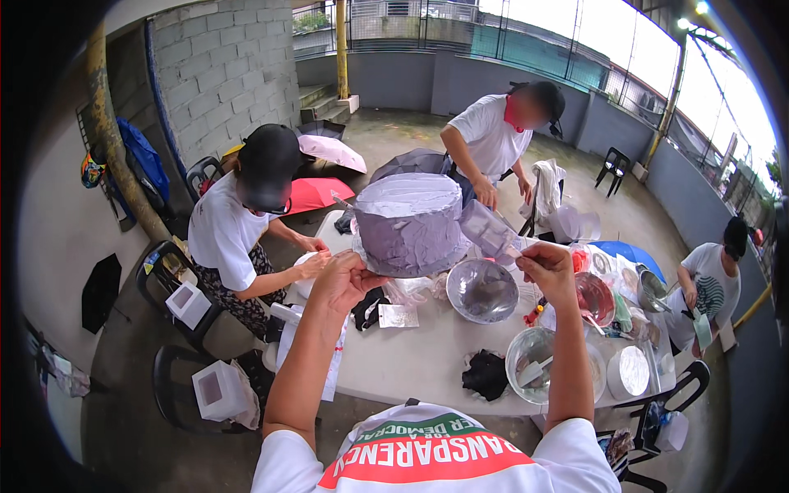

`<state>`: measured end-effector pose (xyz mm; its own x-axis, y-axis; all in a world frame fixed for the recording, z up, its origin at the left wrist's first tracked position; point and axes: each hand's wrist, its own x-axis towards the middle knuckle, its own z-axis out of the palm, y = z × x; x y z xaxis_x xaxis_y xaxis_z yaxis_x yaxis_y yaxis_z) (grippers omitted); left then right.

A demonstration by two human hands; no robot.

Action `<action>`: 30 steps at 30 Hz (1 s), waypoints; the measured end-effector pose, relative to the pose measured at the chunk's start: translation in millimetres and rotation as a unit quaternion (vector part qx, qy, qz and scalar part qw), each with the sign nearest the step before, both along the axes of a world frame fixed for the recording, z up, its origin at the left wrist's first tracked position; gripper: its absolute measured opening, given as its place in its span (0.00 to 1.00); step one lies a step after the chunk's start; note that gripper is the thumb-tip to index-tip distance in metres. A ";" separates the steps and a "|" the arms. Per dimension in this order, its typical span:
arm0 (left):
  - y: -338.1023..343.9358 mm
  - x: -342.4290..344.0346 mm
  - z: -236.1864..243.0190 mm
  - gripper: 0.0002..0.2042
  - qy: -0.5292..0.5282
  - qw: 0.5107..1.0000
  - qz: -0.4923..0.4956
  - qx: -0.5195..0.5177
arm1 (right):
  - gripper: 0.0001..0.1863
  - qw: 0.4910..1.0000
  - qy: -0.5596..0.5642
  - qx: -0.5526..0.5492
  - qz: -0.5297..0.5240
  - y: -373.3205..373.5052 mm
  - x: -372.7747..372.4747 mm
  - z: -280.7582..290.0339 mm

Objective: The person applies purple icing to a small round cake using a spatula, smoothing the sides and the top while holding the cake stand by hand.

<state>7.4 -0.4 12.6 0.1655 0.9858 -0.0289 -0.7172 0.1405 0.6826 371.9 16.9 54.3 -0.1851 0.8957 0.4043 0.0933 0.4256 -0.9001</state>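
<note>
two hands lift the work above the bench (411, 361): the left hand (345, 279) grips the board under a lilac frosted cake (408, 222), raised near eye level, while the right hand (546, 267) pinches a clear scraper (489, 230) against its side. best to keep the scraper upright with light, even pressure and the board level.

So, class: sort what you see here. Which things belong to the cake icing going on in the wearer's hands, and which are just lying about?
In use:
- lilac-iced cake, held up by the left hand
- clear scraper, pinched in the right hand

Lying about:
- empty steel bowl
- glass bowl with spatula
- black cloth
- pink umbrella
- white boxes on chairs
</note>
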 end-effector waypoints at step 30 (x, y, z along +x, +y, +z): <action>10.7 113.8 6.8 0.09 0.072 0.993 0.085 -0.022 | 0.08 0.682 -0.583 0.438 0.050 -3.1 16.7 133.8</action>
